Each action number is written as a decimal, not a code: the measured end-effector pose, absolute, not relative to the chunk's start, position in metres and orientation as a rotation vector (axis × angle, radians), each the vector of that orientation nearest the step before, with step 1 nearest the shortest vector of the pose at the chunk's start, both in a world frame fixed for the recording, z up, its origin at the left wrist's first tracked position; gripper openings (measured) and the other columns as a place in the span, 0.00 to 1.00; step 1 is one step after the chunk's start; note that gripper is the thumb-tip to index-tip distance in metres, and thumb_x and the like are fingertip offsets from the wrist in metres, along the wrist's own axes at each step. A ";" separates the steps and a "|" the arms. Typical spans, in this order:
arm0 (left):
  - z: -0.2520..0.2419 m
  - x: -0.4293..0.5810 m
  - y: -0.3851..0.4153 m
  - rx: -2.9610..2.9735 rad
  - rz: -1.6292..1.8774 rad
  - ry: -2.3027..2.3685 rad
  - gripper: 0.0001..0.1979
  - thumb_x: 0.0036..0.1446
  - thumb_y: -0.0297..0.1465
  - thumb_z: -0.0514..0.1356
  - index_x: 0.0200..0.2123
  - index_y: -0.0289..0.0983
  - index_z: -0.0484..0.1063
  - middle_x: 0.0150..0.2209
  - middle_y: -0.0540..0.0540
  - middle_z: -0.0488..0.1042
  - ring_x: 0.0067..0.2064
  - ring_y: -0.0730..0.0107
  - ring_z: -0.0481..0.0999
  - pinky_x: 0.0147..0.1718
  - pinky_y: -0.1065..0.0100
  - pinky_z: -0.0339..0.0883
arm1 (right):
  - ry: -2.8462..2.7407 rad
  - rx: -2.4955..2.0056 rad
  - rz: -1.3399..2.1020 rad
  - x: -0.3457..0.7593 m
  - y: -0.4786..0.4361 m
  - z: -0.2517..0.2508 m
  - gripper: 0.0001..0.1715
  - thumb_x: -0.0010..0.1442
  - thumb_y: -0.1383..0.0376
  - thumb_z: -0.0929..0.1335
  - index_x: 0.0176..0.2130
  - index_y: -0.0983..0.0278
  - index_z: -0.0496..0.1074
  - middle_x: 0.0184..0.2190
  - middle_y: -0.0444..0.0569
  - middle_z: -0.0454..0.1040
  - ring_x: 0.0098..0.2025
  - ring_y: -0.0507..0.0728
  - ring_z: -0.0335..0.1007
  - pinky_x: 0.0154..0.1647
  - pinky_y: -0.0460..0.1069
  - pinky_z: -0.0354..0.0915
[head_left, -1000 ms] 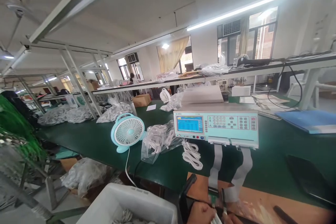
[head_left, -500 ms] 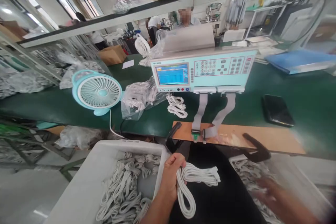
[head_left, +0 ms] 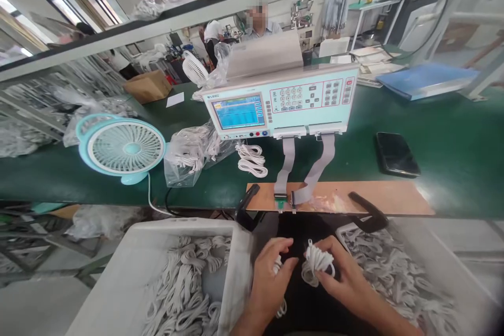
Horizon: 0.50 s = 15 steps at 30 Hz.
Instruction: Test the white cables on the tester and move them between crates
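left hand (head_left: 271,268): closed on white cable | right hand (head_left: 338,268): gripping cable coil (head_left: 317,265) (bundled)

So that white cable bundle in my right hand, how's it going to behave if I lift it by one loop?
The white cable bundle in your right hand looks floppy: its loops sag and bulge loosely. It's probably light, since the fingers pinch it without strain. Lifted by one loop it may partly uncoil; I can't see any tie.
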<state>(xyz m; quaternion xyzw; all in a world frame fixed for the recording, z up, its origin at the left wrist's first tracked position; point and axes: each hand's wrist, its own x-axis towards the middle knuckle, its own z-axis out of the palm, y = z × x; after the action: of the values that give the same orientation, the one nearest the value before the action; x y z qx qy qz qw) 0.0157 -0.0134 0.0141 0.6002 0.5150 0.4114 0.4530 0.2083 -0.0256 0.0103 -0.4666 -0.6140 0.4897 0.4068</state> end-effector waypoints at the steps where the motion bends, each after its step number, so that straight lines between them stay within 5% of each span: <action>1: 0.018 0.015 -0.013 1.571 1.029 1.215 0.16 0.53 0.25 0.60 0.46 0.40 0.73 0.40 0.45 0.75 0.39 0.67 0.73 0.43 0.66 0.68 | -1.576 -1.196 1.247 0.207 -0.026 0.009 0.10 0.53 0.71 0.65 0.37 0.60 0.62 0.33 0.44 0.68 0.34 0.55 0.63 0.34 0.47 0.60; 6: 0.028 0.016 -0.012 1.818 0.976 0.907 0.12 0.59 0.25 0.56 0.45 0.40 0.74 0.36 0.46 0.75 0.37 0.69 0.73 0.37 0.69 0.67 | -1.525 -1.083 1.500 0.203 -0.026 0.002 0.09 0.55 0.64 0.66 0.35 0.60 0.59 0.31 0.42 0.61 0.32 0.54 0.56 0.33 0.47 0.57; 12: 0.020 0.022 -0.018 1.616 0.988 1.169 0.04 0.58 0.29 0.57 0.33 0.37 0.72 0.30 0.48 0.72 0.33 0.70 0.71 0.35 0.70 0.63 | -1.240 -0.864 1.737 0.206 -0.026 -0.005 0.24 0.59 0.43 0.62 0.33 0.60 0.58 0.30 0.43 0.60 0.30 0.55 0.54 0.30 0.48 0.56; 15: 0.014 0.027 -0.017 1.320 0.990 1.209 0.06 0.58 0.33 0.56 0.31 0.37 0.67 0.30 0.49 0.69 0.31 0.70 0.69 0.32 0.70 0.63 | -1.226 -0.928 1.670 0.203 -0.023 -0.007 0.25 0.65 0.45 0.57 0.29 0.61 0.59 0.27 0.43 0.60 0.29 0.54 0.56 0.31 0.48 0.57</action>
<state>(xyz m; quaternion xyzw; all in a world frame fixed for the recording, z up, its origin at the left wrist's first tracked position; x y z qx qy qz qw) 0.0268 -0.0168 0.0143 0.5508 0.5044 0.4132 0.5210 0.2035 -0.0233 -0.0071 -0.3707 -0.4895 0.6668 0.4222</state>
